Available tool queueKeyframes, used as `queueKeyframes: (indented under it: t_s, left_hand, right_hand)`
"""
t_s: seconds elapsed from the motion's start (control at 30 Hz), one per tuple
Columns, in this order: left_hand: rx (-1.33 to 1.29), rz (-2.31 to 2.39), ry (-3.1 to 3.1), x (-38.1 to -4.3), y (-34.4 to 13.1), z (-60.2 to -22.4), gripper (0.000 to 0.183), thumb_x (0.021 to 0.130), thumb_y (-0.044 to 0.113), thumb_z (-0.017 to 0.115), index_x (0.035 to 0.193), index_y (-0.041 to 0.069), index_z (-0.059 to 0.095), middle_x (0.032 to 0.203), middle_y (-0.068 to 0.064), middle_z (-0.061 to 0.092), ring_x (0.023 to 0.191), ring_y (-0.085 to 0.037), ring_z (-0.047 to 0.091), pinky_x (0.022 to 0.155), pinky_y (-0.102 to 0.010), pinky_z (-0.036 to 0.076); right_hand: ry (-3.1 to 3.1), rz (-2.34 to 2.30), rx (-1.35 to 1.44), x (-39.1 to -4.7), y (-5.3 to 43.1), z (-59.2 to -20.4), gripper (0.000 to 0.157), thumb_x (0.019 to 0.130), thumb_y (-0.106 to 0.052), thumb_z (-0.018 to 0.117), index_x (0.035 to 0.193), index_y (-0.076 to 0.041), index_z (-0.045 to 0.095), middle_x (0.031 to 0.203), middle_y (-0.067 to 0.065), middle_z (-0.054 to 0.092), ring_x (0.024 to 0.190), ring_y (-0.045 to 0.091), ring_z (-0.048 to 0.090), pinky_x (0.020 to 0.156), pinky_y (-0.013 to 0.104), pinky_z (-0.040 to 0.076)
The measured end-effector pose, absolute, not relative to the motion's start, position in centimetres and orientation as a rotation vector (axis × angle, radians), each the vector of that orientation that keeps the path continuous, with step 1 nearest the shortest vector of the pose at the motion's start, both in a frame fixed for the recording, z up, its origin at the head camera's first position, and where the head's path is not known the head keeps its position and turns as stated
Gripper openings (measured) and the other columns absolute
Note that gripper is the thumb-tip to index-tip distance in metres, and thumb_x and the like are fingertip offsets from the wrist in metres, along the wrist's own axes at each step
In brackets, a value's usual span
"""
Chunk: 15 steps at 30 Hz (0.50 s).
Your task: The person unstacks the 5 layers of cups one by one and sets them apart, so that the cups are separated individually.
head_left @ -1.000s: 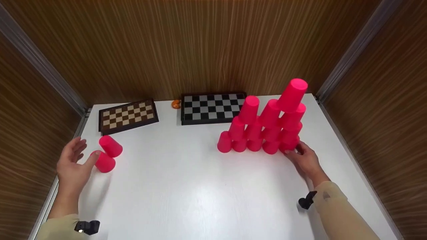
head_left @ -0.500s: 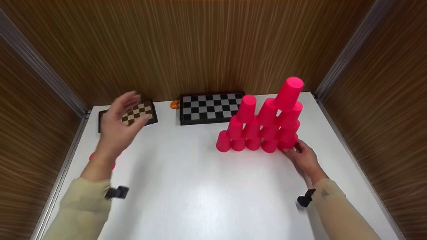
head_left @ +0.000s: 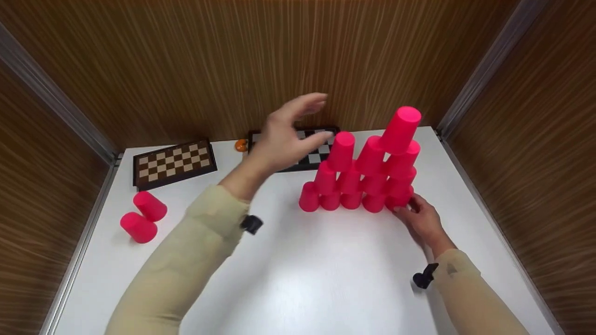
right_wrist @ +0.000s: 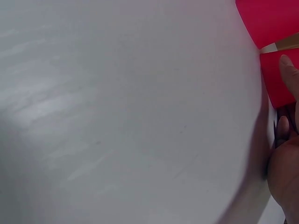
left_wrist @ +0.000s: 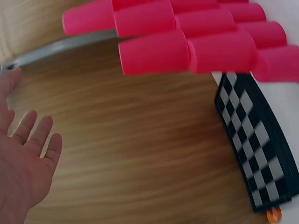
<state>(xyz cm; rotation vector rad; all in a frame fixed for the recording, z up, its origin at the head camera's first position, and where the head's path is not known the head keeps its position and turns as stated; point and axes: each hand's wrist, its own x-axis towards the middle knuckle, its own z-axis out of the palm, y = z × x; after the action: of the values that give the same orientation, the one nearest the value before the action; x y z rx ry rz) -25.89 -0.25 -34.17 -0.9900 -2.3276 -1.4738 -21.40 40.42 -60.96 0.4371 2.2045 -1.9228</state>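
Observation:
Pink cups [head_left: 350, 201] stand upside down in a stepped stack at the right of the table, with a single cup [head_left: 401, 130] topping the right side. My right hand [head_left: 424, 222] holds the bottom-row cup [right_wrist: 278, 77] at the right end, thumb on its near side. My left hand [head_left: 281, 139] is raised and holds nothing, its fingers spread. It is nearest the third-row cup [head_left: 341, 151] at the stack's left, the thumb tip overlapping that cup's edge in the head view. Two more pink cups, one nearer [head_left: 139, 228] and one farther [head_left: 150, 206], stand at the left.
Toward the back lie a brown checkered board [head_left: 174, 163] and a black-and-grey one [left_wrist: 250, 135], the latter partly behind my left arm. A small orange object [head_left: 240, 145] sits between them. Wood-grain panels [head_left: 186, 70] enclose the white table [head_left: 288, 279].
My left hand has left the two cups at the left with nothing in it, rising and sweeping right to the stack. The right hand stays at the bottom right cup.

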Motion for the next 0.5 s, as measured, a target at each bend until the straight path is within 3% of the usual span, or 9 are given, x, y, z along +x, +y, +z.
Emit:
queueKeyframes:
  t_s: [0.5]
  left_hand:
    - [-1.136, -1.545, -2.521, -27.4, 12.2, -33.4, 0.071, 0.096, 0.026, 0.08, 0.159, 0.019, 0.048, 0.157, 0.003, 0.049, 0.139, -0.003, 0.046, 0.105, -0.014, 0.044]
  right_hand:
    - [2.187, -1.945, 0.434, -21.3, 40.6, -61.1, 0.083, 0.094, -0.037, 0.083, 0.164, -0.026, 0.039, 0.16, 0.007, 0.042, 0.144, 0.033, 0.043, 0.102, 0.028, 0.055]
